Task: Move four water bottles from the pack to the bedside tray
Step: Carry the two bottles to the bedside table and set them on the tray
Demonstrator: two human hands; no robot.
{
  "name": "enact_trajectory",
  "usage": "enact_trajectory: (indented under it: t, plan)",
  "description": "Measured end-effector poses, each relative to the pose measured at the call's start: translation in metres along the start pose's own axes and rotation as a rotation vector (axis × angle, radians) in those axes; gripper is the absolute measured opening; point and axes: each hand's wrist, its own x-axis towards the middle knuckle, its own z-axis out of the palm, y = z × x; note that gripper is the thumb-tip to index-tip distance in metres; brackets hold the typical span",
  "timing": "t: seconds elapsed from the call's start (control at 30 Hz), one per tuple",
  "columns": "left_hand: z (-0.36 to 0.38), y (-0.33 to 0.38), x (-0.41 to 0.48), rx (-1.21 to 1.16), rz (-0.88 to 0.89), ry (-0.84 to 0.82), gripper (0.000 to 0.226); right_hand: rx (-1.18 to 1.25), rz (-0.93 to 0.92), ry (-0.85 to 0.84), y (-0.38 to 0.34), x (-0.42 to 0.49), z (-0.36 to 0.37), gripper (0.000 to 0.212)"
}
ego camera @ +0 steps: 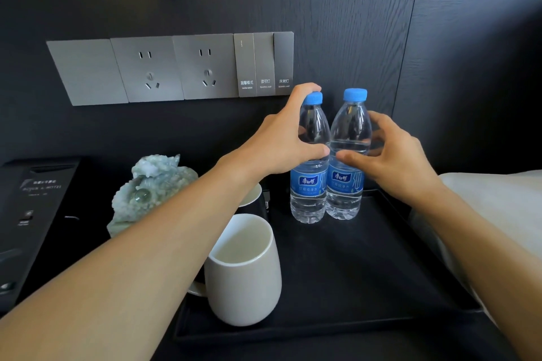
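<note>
Two clear water bottles with blue caps and blue labels stand upright side by side at the back of the black bedside tray [366, 267]. My left hand [281, 143] is wrapped around the upper part of the left bottle [309, 184], fingers reaching up by its cap. My right hand [393, 155] curls around the right bottle [347, 182] from its right side, thumb across the front. The bottles touch each other. No bottle pack is in view.
A white mug [246, 269] stands at the tray's front left, with a second white cup [250, 193] behind it under my left forearm. A pale green stone carving [146, 187] sits to the left. Wall sockets and switches [176, 67] are above. Bedding [498, 208] lies right.
</note>
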Motion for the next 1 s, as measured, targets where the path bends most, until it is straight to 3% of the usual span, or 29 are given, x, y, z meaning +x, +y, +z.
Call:
enact_trajectory:
  t: [0.33,0.43,0.5,0.6,0.67,0.77,0.9,1.0]
  plan:
    - [0.004,0.005,-0.005,-0.007,-0.046,0.038,0.11,-0.013,0.017,-0.034,0.003,0.001,-0.003,0.083]
    - [0.007,0.016,-0.016,0.239,-0.032,0.171,0.112,0.056,0.081,0.065,0.001,0.0,-0.009,0.083]
    - [0.01,0.033,-0.023,0.414,0.123,0.34,0.094,0.132,0.13,0.186,-0.004,-0.003,-0.014,0.071]
    - [0.026,0.07,-0.016,0.139,0.279,0.342,0.045,0.224,0.188,0.291,-0.023,-0.009,-0.035,0.039]
    - [0.043,0.112,-0.002,-0.135,0.236,0.255,0.027,0.208,0.195,0.366,-0.041,-0.015,-0.073,0.022]
    - [0.059,0.198,0.022,-0.41,0.11,0.181,0.023,0.187,0.261,0.429,-0.072,-0.021,-0.165,0.021]
    - [0.04,0.343,0.08,-0.571,0.061,0.163,0.017,0.037,0.377,0.49,-0.131,-0.002,-0.325,0.019]
    - [-0.001,0.473,0.141,-0.585,0.12,0.022,0.017,-0.025,0.414,0.611,-0.205,0.036,-0.468,0.028]
